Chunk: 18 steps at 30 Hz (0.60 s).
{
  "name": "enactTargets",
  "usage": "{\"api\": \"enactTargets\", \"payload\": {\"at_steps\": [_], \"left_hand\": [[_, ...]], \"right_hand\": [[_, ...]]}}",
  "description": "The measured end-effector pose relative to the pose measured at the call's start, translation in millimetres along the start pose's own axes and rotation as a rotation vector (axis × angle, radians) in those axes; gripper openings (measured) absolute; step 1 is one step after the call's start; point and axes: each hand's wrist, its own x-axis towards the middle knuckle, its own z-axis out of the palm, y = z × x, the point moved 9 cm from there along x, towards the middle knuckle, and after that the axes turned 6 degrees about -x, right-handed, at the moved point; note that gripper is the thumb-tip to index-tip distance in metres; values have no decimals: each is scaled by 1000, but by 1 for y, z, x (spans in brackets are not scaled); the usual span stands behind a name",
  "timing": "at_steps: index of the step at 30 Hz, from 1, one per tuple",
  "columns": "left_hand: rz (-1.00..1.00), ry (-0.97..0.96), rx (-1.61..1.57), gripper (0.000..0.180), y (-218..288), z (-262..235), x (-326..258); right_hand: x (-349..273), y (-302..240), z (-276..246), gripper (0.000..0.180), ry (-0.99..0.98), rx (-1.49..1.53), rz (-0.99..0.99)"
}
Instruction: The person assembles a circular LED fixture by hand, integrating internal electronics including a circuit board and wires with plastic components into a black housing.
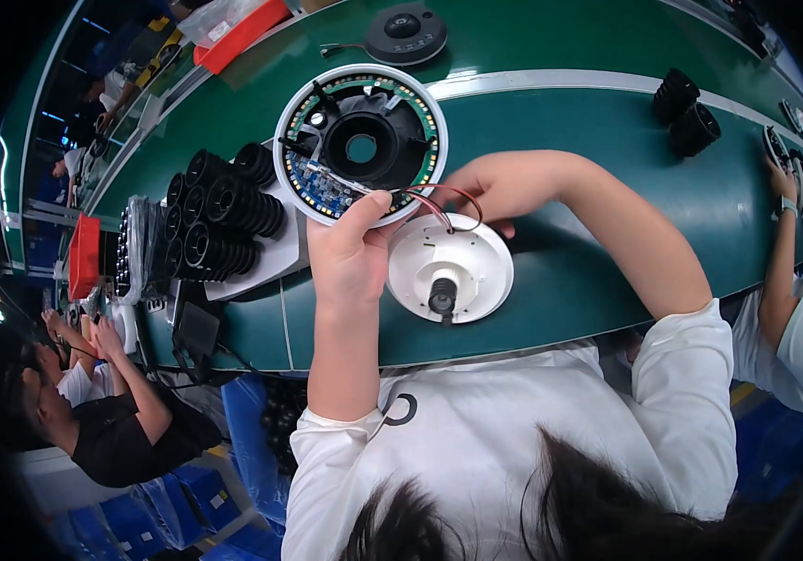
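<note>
My left hand (349, 251) is closed on the lower rim of a round white housing (435, 117), its thumb pressed over the inner edge. Inside the housing are an LED ring, a blue circuit board (322, 190) and a black central cone with a hole (362, 148). Thin red and dark wires (437, 213) run from it to a white round cover (481, 271), which has a small black cylindrical part (442, 296) at its middle. My right hand (504, 187) is curled beside the wires, just above the cover. Its fingertips are partly hidden, and what they pinch is unclear.
Several black ribbed cylinders (224, 206) stand to the left; two more (687, 112) lie at the far right. A dark grey round device (405, 35) sits beyond the metal strip. Red bins (84, 257) are at left. Co-workers (130, 402) work on both sides of the green bench (588, 252).
</note>
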Motion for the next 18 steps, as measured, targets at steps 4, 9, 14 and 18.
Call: {"api": "enactTargets", "payload": {"at_steps": [4,9,14,18], "left_hand": [[-55,-57,19,42,0,12,-3],[-57,-75,11,30,5,16,-14],[-55,-74,-31,11,14,7,-18],[-63,-69,30,43,13,-4,-15]], "right_hand": [[-3,10,1,47,235,-149,-121],[-46,-18,1,23,632,-572,-471],[-64,-8,2,13,719,-302,-276],[-82,11,3,10,815,-193,-39]]}}
